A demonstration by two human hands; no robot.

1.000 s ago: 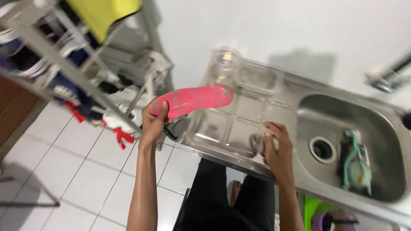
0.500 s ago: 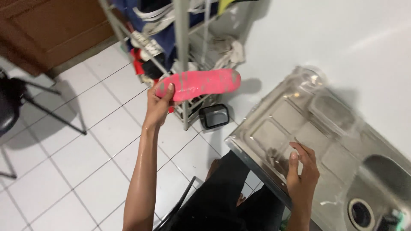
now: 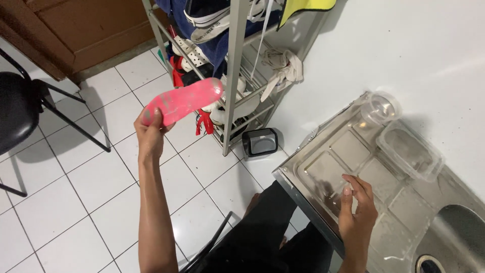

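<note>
The left hand (image 3: pixel 150 135) is gripping a pink shoe insole (image 3: pixel 183 101) by one rounded end, fingers closed around it, and is holding it out at arm's length above the white tiled floor (image 3: pixel 91 182). The insole is lying nearly flat in the air, its long axis running from the hand at lower left up to the right, with the free end pointing toward the metal shoe rack (image 3: pixel 237 76) and hanging just in front of its upright post. The right hand (image 3: pixel 356 211) is resting on the ribbed draining board of the steel sink bench (image 3: pixel 353 156), fingers loosely curled and gripping nothing. Farther back on the board, a clear plastic cup (image 3: pixel 381 107) and a clear plastic container (image 3: pixel 410 150) are sitting side by side. A black chair (image 3: pixel 20 108) is standing at the left.
</note>
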